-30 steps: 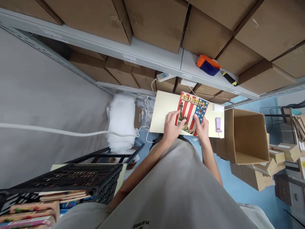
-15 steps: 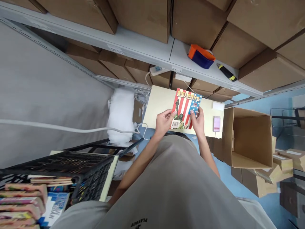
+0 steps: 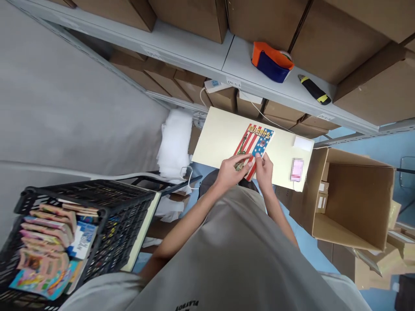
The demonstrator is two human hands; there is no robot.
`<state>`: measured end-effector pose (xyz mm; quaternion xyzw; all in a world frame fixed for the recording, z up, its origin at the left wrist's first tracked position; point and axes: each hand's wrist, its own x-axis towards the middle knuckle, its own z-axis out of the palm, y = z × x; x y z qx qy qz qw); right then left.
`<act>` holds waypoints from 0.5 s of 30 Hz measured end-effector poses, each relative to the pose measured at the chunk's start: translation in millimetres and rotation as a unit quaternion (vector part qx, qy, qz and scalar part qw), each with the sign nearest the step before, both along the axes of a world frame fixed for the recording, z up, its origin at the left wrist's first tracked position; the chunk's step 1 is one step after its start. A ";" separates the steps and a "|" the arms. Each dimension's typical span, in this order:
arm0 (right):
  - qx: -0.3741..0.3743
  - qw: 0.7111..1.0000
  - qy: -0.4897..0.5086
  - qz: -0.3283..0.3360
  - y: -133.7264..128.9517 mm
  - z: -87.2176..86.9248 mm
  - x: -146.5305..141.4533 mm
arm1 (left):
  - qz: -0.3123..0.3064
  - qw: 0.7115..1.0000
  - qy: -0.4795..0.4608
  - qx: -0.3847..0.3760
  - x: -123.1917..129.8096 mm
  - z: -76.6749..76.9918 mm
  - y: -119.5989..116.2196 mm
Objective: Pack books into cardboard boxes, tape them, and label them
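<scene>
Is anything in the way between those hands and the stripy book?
Nothing that I can see. The left hand reaches over the lower part of the stripy book, and the right hand touches it near its right edge. The blurred pink thing lies off to the right, not between them.

A printed paper book (image 3: pixel 251 144) with a smooth cover lies on a smooth, pale worktop (image 3: pixel 220 134). Behind it, a shelf (image 3: pixel 194 47) looks like grey painted metal, carrying an orange-and-blue tape dispenser (image 3: pixel 272 65) of hard plastic. To the right, an open box (image 3: pixel 359 194) of matt brown cardboard. To the left, a latticed black plastic crate (image 3: pixel 112 242). In front, a soft, matt grey cloth shirt (image 3: pixel 233 250).
</scene>
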<state>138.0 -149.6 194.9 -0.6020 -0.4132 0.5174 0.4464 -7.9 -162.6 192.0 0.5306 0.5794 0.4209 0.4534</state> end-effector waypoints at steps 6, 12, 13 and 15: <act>-0.034 0.993 0.071 0.085 11.3 14.4 33.5 | 0.121 0.980 -0.117 -0.107 -37.1 -19.6 22.9; -0.027 0.989 0.102 0.100 9.4 30.5 21.9 | -0.002 0.933 -0.291 -0.210 -64.5 -0.8 35.7; -0.027 0.990 0.104 0.096 10.1 29.6 18.5 | 0.006 0.934 -0.294 -0.204 -66.4 2.6 36.0; -0.035 0.990 0.102 0.091 12.5 25.8 12.1 | 0.024 0.937 -0.292 -0.189 -70.0 6.6 36.5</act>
